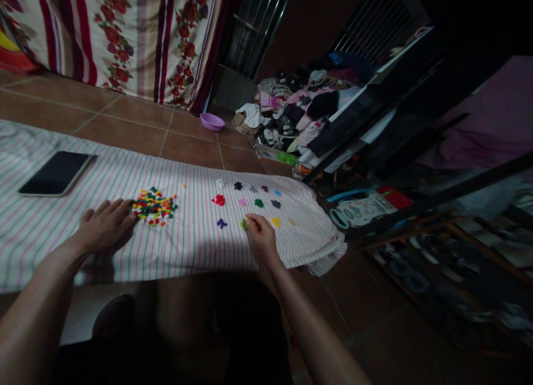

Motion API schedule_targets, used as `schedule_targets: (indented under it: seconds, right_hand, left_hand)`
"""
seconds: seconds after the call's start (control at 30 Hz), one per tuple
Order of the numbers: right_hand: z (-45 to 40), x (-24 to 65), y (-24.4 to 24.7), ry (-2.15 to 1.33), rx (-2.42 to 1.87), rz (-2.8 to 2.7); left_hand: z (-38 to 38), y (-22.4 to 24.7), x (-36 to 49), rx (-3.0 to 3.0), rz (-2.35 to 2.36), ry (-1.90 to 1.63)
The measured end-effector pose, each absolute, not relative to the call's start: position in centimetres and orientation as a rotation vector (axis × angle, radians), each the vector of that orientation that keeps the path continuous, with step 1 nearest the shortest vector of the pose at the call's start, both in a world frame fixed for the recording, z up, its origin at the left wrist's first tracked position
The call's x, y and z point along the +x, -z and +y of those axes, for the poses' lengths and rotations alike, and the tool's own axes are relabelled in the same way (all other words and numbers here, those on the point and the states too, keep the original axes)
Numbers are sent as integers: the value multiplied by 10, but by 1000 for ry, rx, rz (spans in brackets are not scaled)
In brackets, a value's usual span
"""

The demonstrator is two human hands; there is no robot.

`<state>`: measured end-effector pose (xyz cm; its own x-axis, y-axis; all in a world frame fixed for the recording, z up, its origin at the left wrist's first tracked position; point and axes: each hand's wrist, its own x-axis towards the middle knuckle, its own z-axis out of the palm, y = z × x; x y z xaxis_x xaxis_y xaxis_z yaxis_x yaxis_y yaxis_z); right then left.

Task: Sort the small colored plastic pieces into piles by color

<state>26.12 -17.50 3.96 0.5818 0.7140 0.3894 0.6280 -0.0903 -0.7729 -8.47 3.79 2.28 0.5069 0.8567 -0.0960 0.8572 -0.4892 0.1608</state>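
Observation:
A mixed heap of small colourful pieces (pixel 154 206) lies on the striped cloth. My left hand (pixel 104 221) rests flat at the heap's left edge, fingers stretched out and fingertips against it. Toward the right, my right hand (pixel 261 235) is pinched over a small lime-green pile (pixel 243 224); whatever is between its fingertips is too small to make out. Around it are little single-colour piles: dark blue (pixel 222 223), red (pixel 219 199), pink (pixel 242 202), green (pixel 259 203), yellow (pixel 275 222), beige (pixel 291 221) and black (pixel 237 186). One loose yellow piece (pixel 184 185) lies apart.
A dark-screened phone or tablet (pixel 57 174) lies at the cloth's left. The striped cloth (pixel 195 246) covers a narrow table, with a tiled floor (pixel 187 149) beyond. A purple basin (pixel 212 122), a clothes heap (pixel 300 107) and a dark frame (pixel 453 196) stand beyond and right.

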Motion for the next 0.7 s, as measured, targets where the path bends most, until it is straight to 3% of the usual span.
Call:
schedule_targets:
  seconds: [0.33,0.7]
  right_hand:
    - [-212,314,-32,-104,-1843,-844]
    - [-244,362,-15,105,-1966,-778]
  left_hand:
    - [31,-41,-83,2622,1456,279]
    - [44,-14,-88,2621,1456,18]
